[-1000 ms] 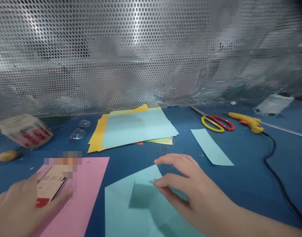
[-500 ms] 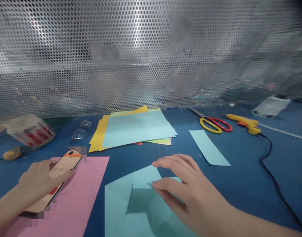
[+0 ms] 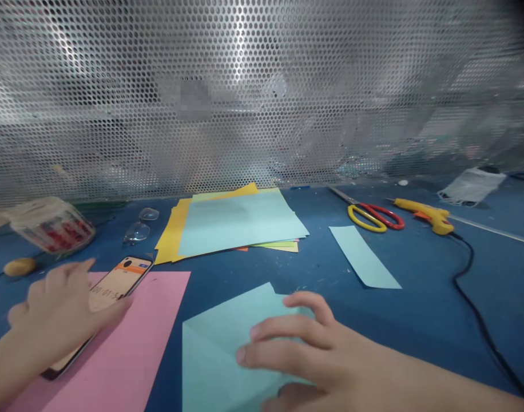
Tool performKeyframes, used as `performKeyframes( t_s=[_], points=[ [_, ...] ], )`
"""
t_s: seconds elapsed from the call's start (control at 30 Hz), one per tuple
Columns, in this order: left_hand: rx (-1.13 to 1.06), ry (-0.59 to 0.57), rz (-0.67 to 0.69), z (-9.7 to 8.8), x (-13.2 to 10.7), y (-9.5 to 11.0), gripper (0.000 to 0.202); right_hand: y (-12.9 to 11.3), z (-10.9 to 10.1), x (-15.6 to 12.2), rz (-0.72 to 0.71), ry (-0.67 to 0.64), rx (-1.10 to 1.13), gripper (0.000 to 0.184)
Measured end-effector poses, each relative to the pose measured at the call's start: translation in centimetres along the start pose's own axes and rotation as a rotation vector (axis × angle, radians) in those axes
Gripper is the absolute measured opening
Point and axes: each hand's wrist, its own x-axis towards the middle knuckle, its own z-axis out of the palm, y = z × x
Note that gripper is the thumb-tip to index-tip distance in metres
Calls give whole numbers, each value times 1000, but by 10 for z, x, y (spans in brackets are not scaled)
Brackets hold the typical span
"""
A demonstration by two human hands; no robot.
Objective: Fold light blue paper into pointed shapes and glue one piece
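My left hand (image 3: 58,320) is over a phone (image 3: 110,294) showing a running timer, its fingers lifted and apart and its thumb at the phone's right edge. Under the phone lies a pink sheet of paper (image 3: 146,343). My right hand (image 3: 313,355) hovers over or rests on a folded light blue paper (image 3: 219,349), its fingers spread and slightly bent. Crease lines and a pointed top corner show on that paper; its right part is hidden by the hand. Whether the fingertips touch it I cannot tell.
Behind are a stack of coloured paper (image 3: 240,223), glasses (image 3: 137,232) and a clear tub (image 3: 51,226). To the right lie a blue strip (image 3: 365,257), scissors (image 3: 369,216) and a yellow glue gun (image 3: 429,214) with a black cord (image 3: 472,303). A perforated metal panel (image 3: 245,131) closes the back.
My left hand's fingers have lifted off the phone's left edge. The right hand has moved down and spread, and the raised flap of the blue paper no longer stands up in view.
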Motion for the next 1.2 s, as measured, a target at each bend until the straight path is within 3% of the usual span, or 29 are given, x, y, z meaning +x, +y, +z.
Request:
performKeyframes(
  t_s=[0.07,0.13,0.23,0.33,0.37,0.43,0.6,0.7,0.73,0.8,0.83,0.97,1.1,1.2],
  points=[
    [2,22,120,-1,-13,19,82,2,-1,1,-46,-54,14,30],
    [-66,-48,295,2,-30,43,72,3,3,1,-44,-71,30,28],
    [-254,-360,492,9,-53,85,68,5,7,1,-63,-73,43,29],
    [-591,-585,509,17,-60,125,64,5,6,4,-78,-79,52,41],
    [-725,-594,445,20,-58,135,65,4,5,5,-79,-82,59,44],
    [-789,-593,414,26,-53,148,63,5,4,5,-64,-78,61,43],
    [-858,-565,356,32,-41,151,51,13,15,-3,110,37,157,18],
    [-874,-568,352,30,-41,148,44,22,24,-6,455,-5,363,44],
    [-879,-568,347,30,-41,147,43,24,26,-6,575,-37,416,43],
    [-893,-564,336,30,-42,147,39,28,30,-5,706,-98,471,22],
    [-898,-562,334,31,-43,146,35,29,31,-4,718,-120,476,12],
    [-857,-568,388,29,-49,144,11,29,35,0,697,-151,480,19],
    [-807,-575,391,26,-51,143,13,28,37,1,664,-148,476,22],
    [-821,-683,294,25,-48,144,20,26,39,0,600,-152,487,20]
  ],
)
